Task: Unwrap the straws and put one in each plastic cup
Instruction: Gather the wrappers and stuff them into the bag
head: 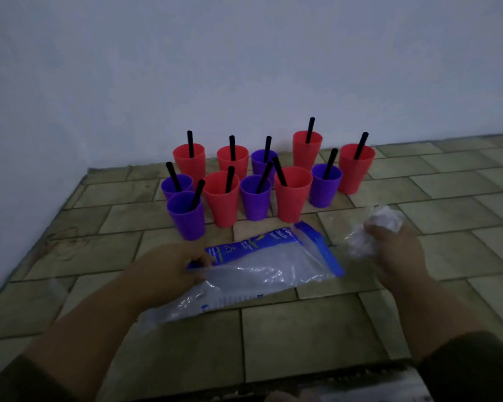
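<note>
Crumpled clear wrappers [369,230] fill the right hand's [395,250] closed grip; the left hand [169,268] pinches the bag [262,262]. Beyond both, every cup [221,198] holds a straw [230,179]. Judged finished; next, bag the waste.

The cluster of cups [262,181], each with an upright black straw [190,143], blocks the far centre of the tiled floor [447,250]. The plastic bag [262,265] occupies the near centre. Bare floor lies open to the right and near left; the wall [244,68] closes off the rear.

Bare forearms, dark sleeves [474,369] (pushed up)
</note>
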